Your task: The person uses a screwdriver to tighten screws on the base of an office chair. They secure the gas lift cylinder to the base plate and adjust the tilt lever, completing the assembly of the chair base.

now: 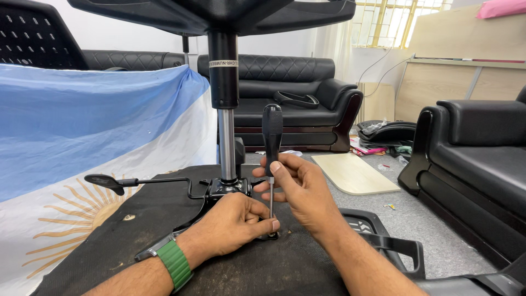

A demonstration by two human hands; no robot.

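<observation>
Screwdriver (272, 143) stands upright, long axis vertical, black handle on top, thin shaft running straight down to a fastener on the black underside of the upturned chair seat (164, 219), just right of the gas lift column (226, 109). Right hand (298, 186) wraps the lower handle, fingers closed on it. Left hand (233, 222) sits lower, fingertips pinched narrow around the tip where it meets the seat, so it's nearer the fastener. Both hands touch the tool

Around the one upturned black fabric chair seat (164, 241): one black-handled screwdriver (272, 148) standing on it, one chrome gas cylinder (226, 109) rising from it, two black leather sofas (285, 104) behind it, one black leather armchair (471, 148) to its right, and one pale wooden board (356, 172) on the floor beyond.
</observation>
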